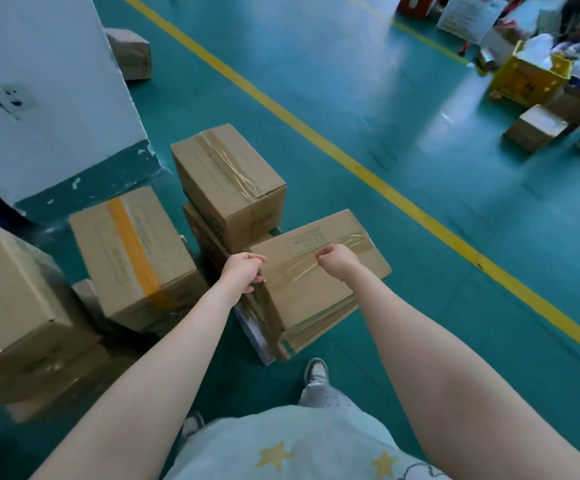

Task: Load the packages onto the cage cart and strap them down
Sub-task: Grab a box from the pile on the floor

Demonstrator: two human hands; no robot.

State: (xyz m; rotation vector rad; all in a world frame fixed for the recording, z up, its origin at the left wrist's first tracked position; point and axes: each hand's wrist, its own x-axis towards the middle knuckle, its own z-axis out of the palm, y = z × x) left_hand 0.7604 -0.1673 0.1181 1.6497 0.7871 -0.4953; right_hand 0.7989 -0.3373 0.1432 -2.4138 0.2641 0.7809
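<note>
Your left hand (pixel 243 270) curls at the box's (pixel 319 282) left edge and your right hand (pixel 337 259) hovers fisted, empty, above its taped top, likely to lift it off the floor (pixel 403 237); no cart shows.

Left-edge carton (pixel 11 299) cropped by frame; top-right clutter (pixel 538 46) motion-blurred; label print on taped carton (pixel 307 241) too small to read.

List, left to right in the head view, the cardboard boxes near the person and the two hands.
Large box at the left edge → orange-taped box → left hand → right hand, over the clear-taped box. The tall box behind overlaps, so it is left out.
</note>
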